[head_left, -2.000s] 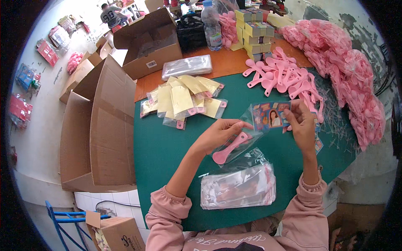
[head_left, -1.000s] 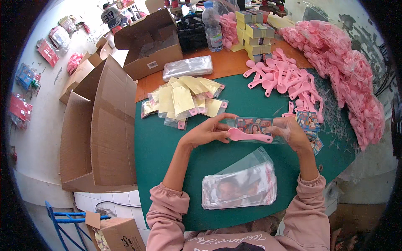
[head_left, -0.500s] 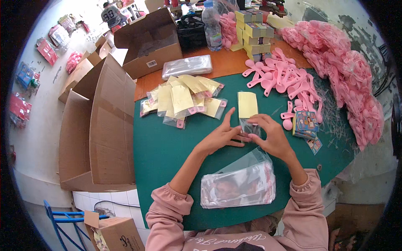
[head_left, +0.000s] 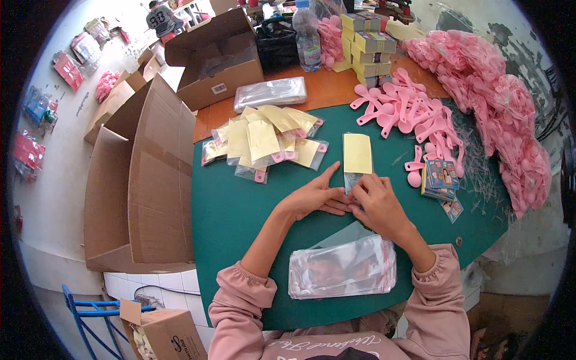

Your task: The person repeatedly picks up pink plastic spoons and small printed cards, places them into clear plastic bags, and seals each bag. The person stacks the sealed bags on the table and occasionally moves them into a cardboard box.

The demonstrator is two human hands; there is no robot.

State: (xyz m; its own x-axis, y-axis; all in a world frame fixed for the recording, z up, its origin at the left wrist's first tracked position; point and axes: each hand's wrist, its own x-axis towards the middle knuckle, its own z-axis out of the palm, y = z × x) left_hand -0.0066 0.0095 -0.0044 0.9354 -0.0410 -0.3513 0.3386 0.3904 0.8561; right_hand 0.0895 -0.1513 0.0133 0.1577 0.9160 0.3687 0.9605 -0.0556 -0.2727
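A clear plastic bag (head_left: 350, 180) with a pale yellow card (head_left: 357, 153) in it lies flat on the green table mat. My left hand (head_left: 317, 196) rests at the bag's lower end, fingers stretched out and one pointing away from me. My right hand (head_left: 382, 207) has its fingers curled and pinched together on the same end, partly hiding it. Below both hands lies a stack of clear bags (head_left: 342, 267). Filled bags with yellow cards (head_left: 262, 141) are heaped to the left. Pink spoons (head_left: 414, 111) and a small pile of printed cards (head_left: 441, 179) are to the right.
A large open cardboard box (head_left: 159, 180) stands along the table's left edge, with another open box (head_left: 225, 78) behind. Far back are a water bottle (head_left: 308, 39), banded card stacks (head_left: 372, 51) and more clear bags (head_left: 270, 93). Bagged pink spoons (head_left: 480, 90) line the right.
My right hand's fingers have curled in and drawn closer to my left hand at the bag's lower end. My left hand has stayed nearly still.
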